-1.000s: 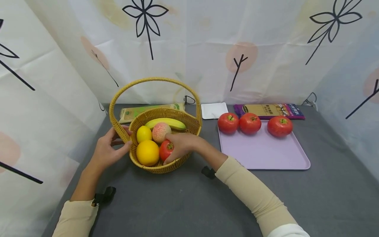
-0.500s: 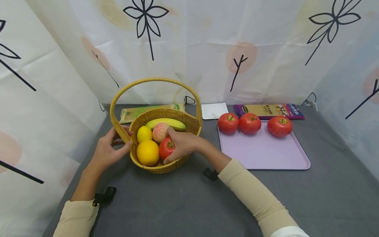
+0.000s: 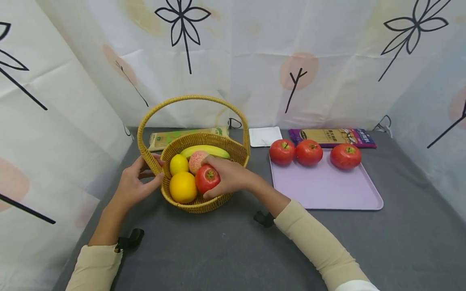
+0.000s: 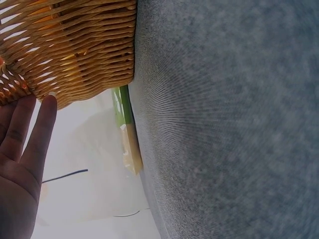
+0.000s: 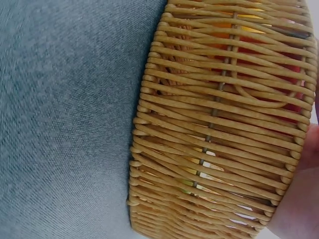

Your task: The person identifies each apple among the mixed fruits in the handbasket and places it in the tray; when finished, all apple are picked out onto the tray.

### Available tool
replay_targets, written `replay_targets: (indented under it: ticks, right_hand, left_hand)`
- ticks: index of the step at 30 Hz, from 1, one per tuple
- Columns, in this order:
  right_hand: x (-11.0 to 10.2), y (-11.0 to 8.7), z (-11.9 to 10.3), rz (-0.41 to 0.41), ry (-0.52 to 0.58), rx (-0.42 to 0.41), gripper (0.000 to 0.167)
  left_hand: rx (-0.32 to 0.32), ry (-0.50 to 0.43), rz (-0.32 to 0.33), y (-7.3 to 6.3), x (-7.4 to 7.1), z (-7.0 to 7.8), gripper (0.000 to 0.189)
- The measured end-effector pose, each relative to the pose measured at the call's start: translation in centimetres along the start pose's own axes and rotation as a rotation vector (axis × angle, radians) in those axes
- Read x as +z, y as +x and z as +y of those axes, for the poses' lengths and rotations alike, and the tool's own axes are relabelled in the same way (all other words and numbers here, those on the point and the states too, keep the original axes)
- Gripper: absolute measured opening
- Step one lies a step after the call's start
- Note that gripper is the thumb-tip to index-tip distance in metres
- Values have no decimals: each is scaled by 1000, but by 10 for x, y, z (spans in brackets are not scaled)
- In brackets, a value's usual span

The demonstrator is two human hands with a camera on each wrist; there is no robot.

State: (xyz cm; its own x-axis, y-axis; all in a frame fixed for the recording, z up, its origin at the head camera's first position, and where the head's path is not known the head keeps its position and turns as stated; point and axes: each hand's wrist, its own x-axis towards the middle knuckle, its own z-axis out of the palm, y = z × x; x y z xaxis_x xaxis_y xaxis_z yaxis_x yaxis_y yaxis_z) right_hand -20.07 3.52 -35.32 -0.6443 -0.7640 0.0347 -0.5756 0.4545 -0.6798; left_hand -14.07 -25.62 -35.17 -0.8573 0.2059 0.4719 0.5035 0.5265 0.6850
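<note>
A yellow wicker basket with a tall arched handle stands at the left of the table. My left hand holds the foot of its handle, the thumb in front and fingers behind. In the left wrist view, the fingers of that hand reach up to the weave. My right hand reaches over the basket's right rim and grips a red apple from its right side. Also inside are an orange, a lemon, a peach and a banana. From the right wrist, the basket wall hides most of the contents.
To the right lies a lilac tray with three red apples along its back edge. Behind it is a purple food packet, beside a small white square dish. A green packet lies behind the basket, near the curtain.
My right hand has raised the apple slightly, and more of it shows now. My left hand stays at the handle, and the basket has kept its place.
</note>
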Motion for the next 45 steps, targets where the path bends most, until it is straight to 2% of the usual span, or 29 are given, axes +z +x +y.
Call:
replay_targets:
  ticks: [7,10,11,18,20,23,26,31,36,40,45]
  right_hand:
    - [-6,-7,-3,78,33,-30,80]
    - [-8,-13,-5,119,62,-28,81]
    - [-9,-15,-7,134,79,-29,82]
    - [-14,-39,-10,250,246,11,88]
    - [-14,-47,-8,295,299,20,89]
    - [-15,-59,-5,374,318,34,89]
    - [-19,-71,0,436,304,47,88]
    - [-26,-88,10,499,256,67,83]
    - [-34,-105,17,526,241,104,84]
    - [-40,-117,22,517,209,142,85]
    - [-50,-132,30,478,113,199,84]
  left_hand:
    - [-18,19,0,0,3,-30,53]
    - [-18,20,0,-1,3,-35,54]
    - [-15,18,1,-1,3,-35,54]
    - [-2,12,-2,1,-2,6,48]
    - [-2,9,2,0,-1,0,49]
    - [-5,9,8,-2,2,-17,52]
    - [-9,16,8,-3,3,-33,55]
    - [2,6,11,-4,2,-40,57]
    - [2,13,3,-3,2,-39,57]
    - [-1,24,4,-3,3,-35,55]
    - [22,19,10,-1,2,-19,51]
